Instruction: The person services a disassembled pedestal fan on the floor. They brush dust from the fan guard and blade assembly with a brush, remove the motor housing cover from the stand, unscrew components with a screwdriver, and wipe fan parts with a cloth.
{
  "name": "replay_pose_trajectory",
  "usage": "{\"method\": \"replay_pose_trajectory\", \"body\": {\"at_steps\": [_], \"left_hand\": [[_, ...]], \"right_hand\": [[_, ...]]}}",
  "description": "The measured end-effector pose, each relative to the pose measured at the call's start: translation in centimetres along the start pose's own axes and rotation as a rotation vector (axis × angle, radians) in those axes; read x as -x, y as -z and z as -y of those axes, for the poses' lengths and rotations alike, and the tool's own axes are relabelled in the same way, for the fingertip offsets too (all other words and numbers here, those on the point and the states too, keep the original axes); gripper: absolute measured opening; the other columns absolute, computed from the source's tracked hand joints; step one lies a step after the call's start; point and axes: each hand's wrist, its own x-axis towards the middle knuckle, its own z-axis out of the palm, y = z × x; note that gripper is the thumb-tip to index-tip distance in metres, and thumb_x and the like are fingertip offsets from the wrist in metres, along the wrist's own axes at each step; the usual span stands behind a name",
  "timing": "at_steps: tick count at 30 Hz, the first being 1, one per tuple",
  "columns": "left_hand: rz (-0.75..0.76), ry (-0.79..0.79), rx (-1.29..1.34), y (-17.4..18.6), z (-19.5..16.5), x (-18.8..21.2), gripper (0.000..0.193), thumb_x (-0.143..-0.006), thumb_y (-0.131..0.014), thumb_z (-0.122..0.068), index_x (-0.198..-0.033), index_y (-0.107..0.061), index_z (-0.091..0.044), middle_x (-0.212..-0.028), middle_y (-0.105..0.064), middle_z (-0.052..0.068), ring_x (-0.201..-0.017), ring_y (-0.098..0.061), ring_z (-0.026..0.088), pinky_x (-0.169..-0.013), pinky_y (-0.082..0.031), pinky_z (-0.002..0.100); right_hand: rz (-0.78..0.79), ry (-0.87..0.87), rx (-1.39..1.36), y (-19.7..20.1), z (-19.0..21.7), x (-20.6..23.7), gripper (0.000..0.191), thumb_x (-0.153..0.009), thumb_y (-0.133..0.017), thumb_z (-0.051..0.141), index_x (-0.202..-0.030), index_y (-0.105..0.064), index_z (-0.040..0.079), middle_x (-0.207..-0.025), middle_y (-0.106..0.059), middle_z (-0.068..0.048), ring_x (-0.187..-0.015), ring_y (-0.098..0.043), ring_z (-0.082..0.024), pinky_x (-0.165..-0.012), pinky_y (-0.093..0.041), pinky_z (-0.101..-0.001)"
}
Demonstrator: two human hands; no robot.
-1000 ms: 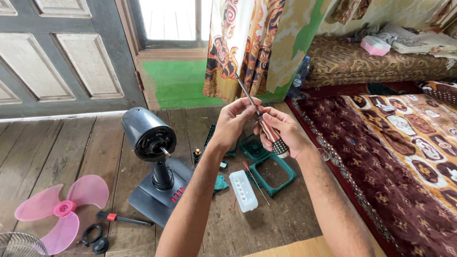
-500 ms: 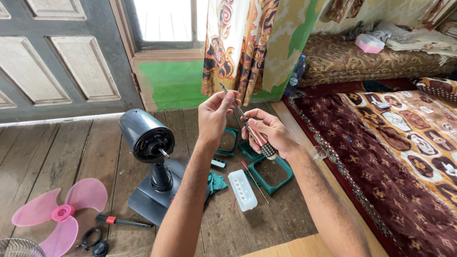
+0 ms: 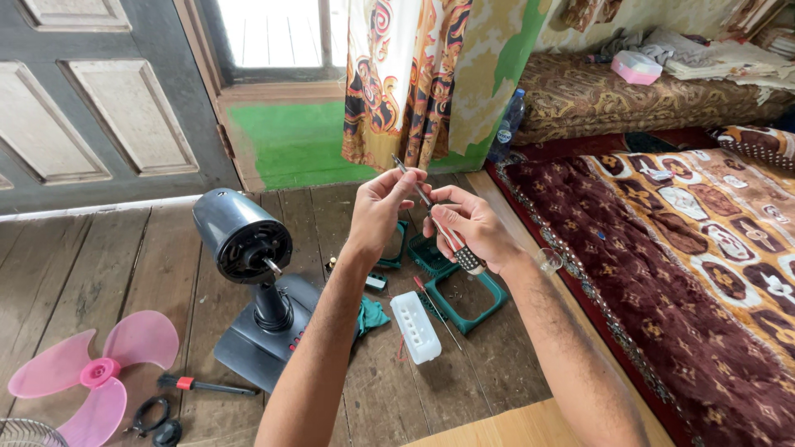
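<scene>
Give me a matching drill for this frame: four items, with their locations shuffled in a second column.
Items:
1. screwdriver
2. pink fan blade
3. white plastic case
4. pink box

Places:
A. on the couch at top right
B. on the floor at bottom left
C. held between the left hand and the right hand
D. on the floor planks between the forearms, beside the green tray

Pairs: 1-C, 2-B, 3-D, 4-A
</scene>
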Motion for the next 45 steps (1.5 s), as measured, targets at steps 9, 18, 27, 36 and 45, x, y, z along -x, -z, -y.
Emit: {"method": "replay_pose_trajectory", "body": {"at_steps": [9, 18, 27, 36, 45], "left_hand": [[-0.208, 0.015, -0.109, 1.0, 0.5, 0.0, 0.026, -0.101, -0.065, -0.028, -0.111, -0.077, -0.008, -0.093, -0.078, 0.0, -0.083, -0.068, 0.005, -0.072, -0.05, 0.023], [-0.314, -0.076, -0.966, 9.6, -4.0, 2.0, 0.026, -0.091, -0.077, -0.028, -0.106, -0.078, -0.008, -0.093, -0.079, 0.008, -0.083, -0.076, 0.017, -0.076, -0.058, 0.028], [-0.409, 0.042, -1.536, 18.1, -7.9, 7.9, 0.038, -0.078, -0.083, -0.036, -0.112, -0.077, -0.02, -0.133, -0.065, 0.006, -0.127, -0.054, 0.03, -0.099, -0.046, 0.049], [-0.437, -0.058, -1.44, 21.2, -4.2, 9.5, 0.049, -0.085, -0.08, -0.037, -0.131, -0.072, -0.021, -0.153, -0.046, 0.024, -0.136, -0.044, 0.044, -0.115, -0.039, 0.05], [-0.488, -0.047, -1.453, 21.7, -3.1, 9.4, 0.049, -0.083, -0.079, -0.035, -0.13, -0.071, -0.023, -0.152, -0.049, 0.024, -0.132, -0.048, 0.048, -0.114, -0.039, 0.05]], "right_hand": [[0.094, 0.018, 0.14, -1.2, -0.8, -0.9, 0.054, -0.092, -0.073, 0.007, -0.14, -0.048, 0.007, -0.09, -0.063, -0.003, -0.067, -0.063, -0.01, -0.059, -0.053, -0.0256], [0.052, -0.071, 0.384, -4.6, -3.4, -2.0, 0.044, -0.091, -0.071, 0.009, -0.133, -0.062, 0.009, -0.082, -0.06, 0.0, -0.061, -0.063, -0.008, -0.045, -0.054, -0.028], [0.215, -0.035, 0.619, -10.8, -8.6, -4.1, 0.051, -0.089, -0.072, 0.012, -0.139, -0.064, 0.017, -0.071, -0.065, -0.002, -0.053, -0.057, -0.006, -0.048, -0.049, -0.0271], [0.229, -0.045, 0.592, -13.4, -10.0, -5.9, 0.05, -0.089, -0.071, 0.013, -0.138, -0.063, 0.017, -0.075, -0.068, -0.001, -0.057, -0.062, -0.007, -0.05, -0.054, -0.0272], [0.206, -0.106, 0.594, -14.2, -9.7, -6.2, 0.05, -0.089, -0.069, 0.012, -0.139, -0.063, 0.017, -0.072, -0.068, -0.003, -0.053, -0.062, -0.01, -0.048, -0.055, -0.0293]]}}
